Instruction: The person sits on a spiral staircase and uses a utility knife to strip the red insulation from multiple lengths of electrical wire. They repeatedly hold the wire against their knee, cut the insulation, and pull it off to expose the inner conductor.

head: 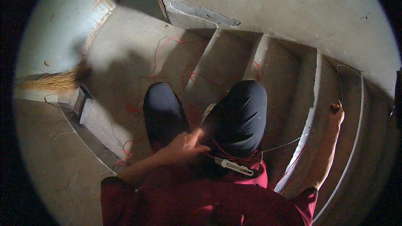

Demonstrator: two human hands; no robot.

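My left hand (190,142) is blurred over my lap, between my knees, beside red wires (221,152); whether it grips anything does not show. A snap-off utility knife (237,167) with a pale handle lies on my lap just right of that hand. Stretched out to the right above the stairs, my right hand (337,112) has its fingers closed on a thin pale wire (340,81), which loops up from the fingertips. Another pale wire (284,146) runs from my lap towards a stair edge.
Concrete stairs (317,81) descend to the right beside a wall (298,3). Loose red wire (157,53) lies on the landing and steps. At the left a straw broom (53,81) rests by a concrete ledge, and more red wire (127,153) lies near my left arm.
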